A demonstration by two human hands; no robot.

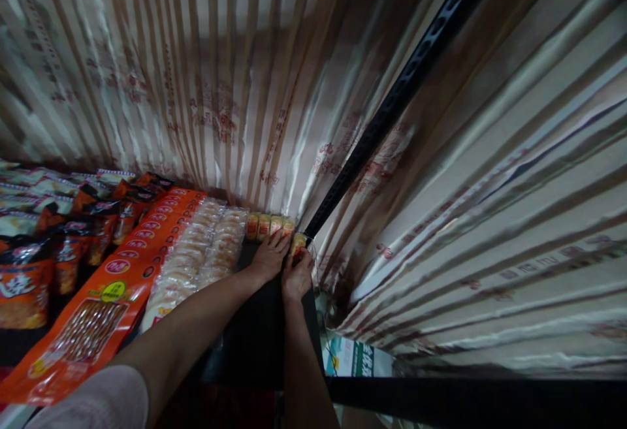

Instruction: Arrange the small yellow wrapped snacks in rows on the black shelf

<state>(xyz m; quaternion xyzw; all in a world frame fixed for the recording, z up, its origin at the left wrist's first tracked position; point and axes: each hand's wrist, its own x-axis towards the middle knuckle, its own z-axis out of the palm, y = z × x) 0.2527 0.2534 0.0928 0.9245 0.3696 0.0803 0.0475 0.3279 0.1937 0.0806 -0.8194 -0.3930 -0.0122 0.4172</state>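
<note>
At the back corner of the dark shelf (259,331), the left hand (268,258) is lying spread and flat against the row of small yellow snack packs (267,225) while the right hand (296,277) is pinching the last pack (298,243), which I think should be pushed in straight, snug beside the others.

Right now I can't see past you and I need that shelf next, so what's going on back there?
A person has both bare hands at the back of a dark shelf. The left hand lies flat against a short row of small yellow-and-red snack packs; the right hand touches the pack at the row's right end, by a black upright post. Clear cracker packs and orange bags lie to the left.
</note>
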